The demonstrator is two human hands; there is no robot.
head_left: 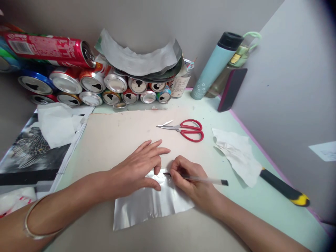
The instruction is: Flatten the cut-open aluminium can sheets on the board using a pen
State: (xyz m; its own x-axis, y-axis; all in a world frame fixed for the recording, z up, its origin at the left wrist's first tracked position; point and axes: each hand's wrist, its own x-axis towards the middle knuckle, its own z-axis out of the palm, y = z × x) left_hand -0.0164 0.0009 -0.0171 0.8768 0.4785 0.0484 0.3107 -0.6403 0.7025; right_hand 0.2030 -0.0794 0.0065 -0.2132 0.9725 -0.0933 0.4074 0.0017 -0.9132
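A silvery metal sheet [147,208] lies on the beige board in front of me, slightly wavy and catching the light. My left hand [143,166] rests at its upper left part, fingers stretched out and spread, thumb on the sheet. In my right hand [190,176] a clear pen [204,179] is pinched near its tip, its dark end pointing right. The pen's tip is at the sheet's upper part, between both hands. Beyond the hands lie red-handled scissors [191,130] with their blades pointing left, a thin silvery sliver by the blades.
Stacked drink cans [115,84] line the back wall, with curved metal sheets [139,61] on top. A blue bottle [215,66] and a dark phone [232,90] stand back right. Crumpled tissue [237,154] touches a black-and-yellow handle [283,187]. White paper [55,124] lies left.
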